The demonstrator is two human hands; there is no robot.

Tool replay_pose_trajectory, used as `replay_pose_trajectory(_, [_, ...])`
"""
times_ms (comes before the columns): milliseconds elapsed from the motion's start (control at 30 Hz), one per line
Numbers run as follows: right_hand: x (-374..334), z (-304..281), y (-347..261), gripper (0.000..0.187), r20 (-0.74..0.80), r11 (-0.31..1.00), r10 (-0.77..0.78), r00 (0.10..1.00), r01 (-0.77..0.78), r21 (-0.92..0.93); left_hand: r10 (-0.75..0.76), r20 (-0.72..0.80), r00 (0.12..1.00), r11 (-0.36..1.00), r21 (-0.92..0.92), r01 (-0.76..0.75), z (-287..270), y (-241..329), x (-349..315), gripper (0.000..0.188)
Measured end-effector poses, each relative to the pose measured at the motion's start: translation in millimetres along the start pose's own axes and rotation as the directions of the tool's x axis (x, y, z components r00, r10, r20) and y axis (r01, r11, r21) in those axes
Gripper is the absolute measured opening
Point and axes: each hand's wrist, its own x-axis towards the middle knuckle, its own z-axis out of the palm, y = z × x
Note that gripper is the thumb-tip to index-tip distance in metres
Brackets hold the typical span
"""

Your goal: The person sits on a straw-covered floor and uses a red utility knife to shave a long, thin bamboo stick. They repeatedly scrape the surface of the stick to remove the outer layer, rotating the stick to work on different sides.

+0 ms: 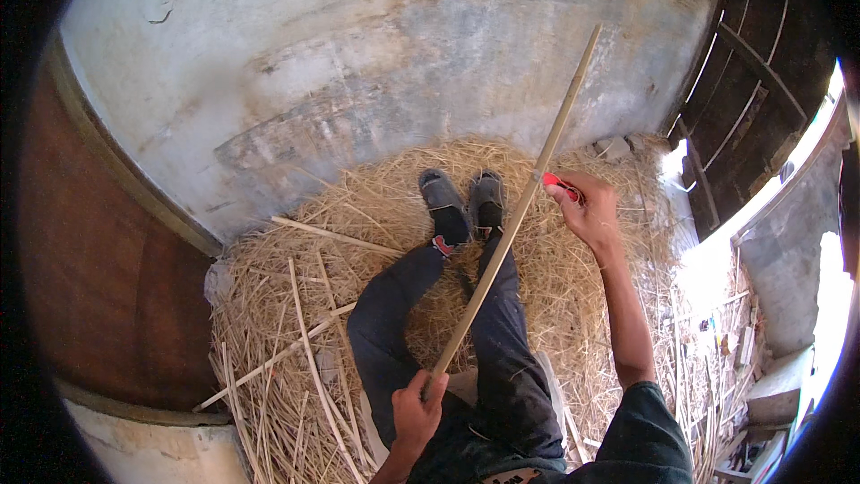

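A long, pale bamboo strip (509, 231) slants up and to the right across my legs, its far end near the wall. Low in the view, my left hand (418, 408) is wrapped round the strip's near end. My right hand (587, 208) is closed on a small red-handled knife (557, 185), held against the strip's right side beyond its middle. Most of the handle is inside my fingers, and only a small grey bit of the blade shows at the strip. A thin shaving curls beside my right fingers.
Straw-like shavings (385, 181) cover the floor around my sandalled feet (445, 200). Loose strips (309, 341) lie at the left. Ahead stands a stained wall (358, 63), with a brown door panel (116, 287) at left and dark wooden boards (743, 99) at right.
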Motion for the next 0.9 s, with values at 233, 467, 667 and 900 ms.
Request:
replay_pose_trajectory(233, [67.6, 8.2, 58.0, 0.032, -0.115, 0.978, 0.187, 0.976, -0.195, -0.071, -0.140, 0.033, 0.990, 0.990, 0.019, 0.139, -10.4, -31.8, -36.6, 0.050])
replay_pose_trajectory(467, [87.7, 24.9, 51.1, 0.035, -0.083, 0.978, 0.065, 0.994, -0.080, -0.194, -0.165, -0.019, 0.986, 0.985, 0.047, 0.166, -23.4, -38.9, -49.0, 0.049])
replay_pose_trajectory(667, [83.2, 30.9, 57.2, 0.032, -0.039, 0.966, 0.095, 0.995, -0.101, -0.238, -0.227, 0.006, 0.974, 0.973, 0.029, 0.227, -28.3, -53.3, -50.3, 0.046])
replay_pose_trajectory(900, [68.4, 32.1, 42.2, 0.032, -0.188, 0.992, 0.067, 0.980, -0.086, -0.094, -0.358, 0.163, 0.919, 0.933, 0.083, 0.349, -51.9, -95.7, -34.1, 0.054])
